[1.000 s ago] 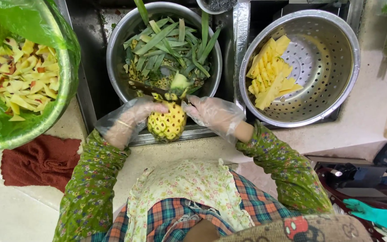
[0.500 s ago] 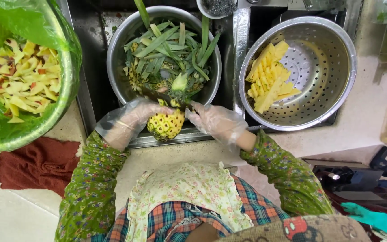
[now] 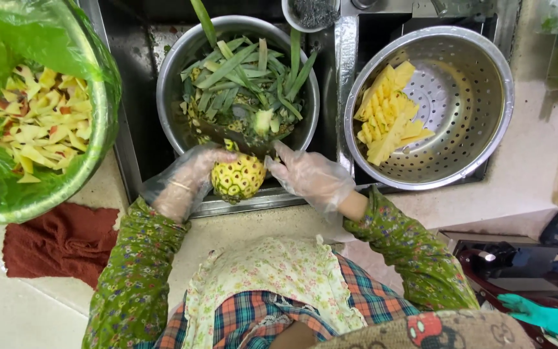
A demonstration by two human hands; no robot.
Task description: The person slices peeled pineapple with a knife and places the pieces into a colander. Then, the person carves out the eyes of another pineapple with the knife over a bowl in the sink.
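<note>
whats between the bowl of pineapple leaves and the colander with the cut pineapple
In the head view, the steel sink divider runs between the bowl of leaves and the colander.

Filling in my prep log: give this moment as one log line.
left hand: grips peeled pineapple | right hand: knife on pineapple | steel bowl: leaves, peel | colander: yellow pineapple pieces

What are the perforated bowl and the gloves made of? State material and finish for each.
Perforated bowl: apparently stainless steel, bright brushed sheen with punched holes. Gloves on the left hand and right hand: seemingly thin clear plastic film, wrinkled and glossy, skin showing through.
</note>
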